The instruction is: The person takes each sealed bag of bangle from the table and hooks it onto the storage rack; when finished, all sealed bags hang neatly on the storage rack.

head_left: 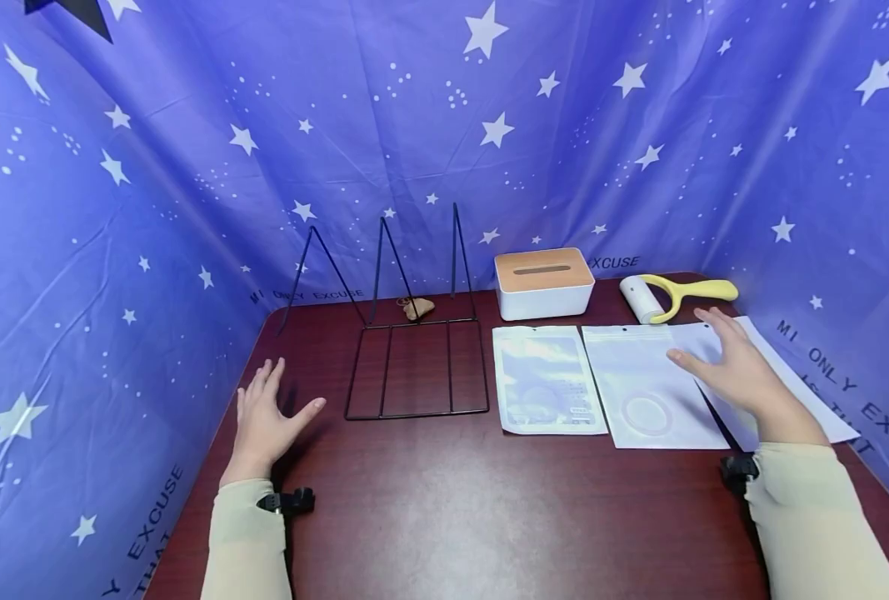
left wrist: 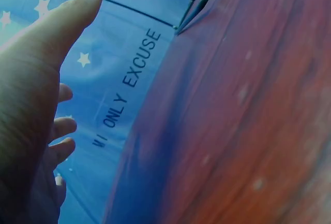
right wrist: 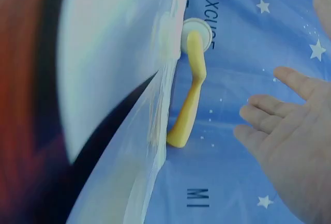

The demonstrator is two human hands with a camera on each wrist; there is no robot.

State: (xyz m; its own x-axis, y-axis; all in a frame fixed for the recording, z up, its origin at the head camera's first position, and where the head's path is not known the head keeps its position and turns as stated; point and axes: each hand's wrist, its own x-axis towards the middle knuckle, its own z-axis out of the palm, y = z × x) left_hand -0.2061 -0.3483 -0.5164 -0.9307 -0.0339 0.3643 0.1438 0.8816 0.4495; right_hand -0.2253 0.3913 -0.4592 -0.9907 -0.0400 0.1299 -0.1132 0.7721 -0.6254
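Observation:
My left hand [head_left: 260, 425] hovers over the left side of the table, fingers spread and thumb out, holding nothing. To its right stands a black wire rack [head_left: 414, 415] with several upright pointed loops. On the other side, my right hand [head_left: 744, 379] is raised above the rightmost white plastic pouch [head_left: 738, 421], also with nothing in its grasp. Beside that pouch lie a middle one [head_left: 624, 367] with a faint ring on it and a shiny left one [head_left: 545, 383]. Beyond the right hand is a lint roller with a yellow handle [right wrist: 191, 97] and white roll.
A white tissue box [head_left: 545, 302] with a wood-coloured lid stands at the back of the dark red table [head_left: 504, 517]. Behind the rack lies a small tan object [head_left: 418, 309], its kind unclear. Blue star-printed curtains [head_left: 414, 125] hang around the table.

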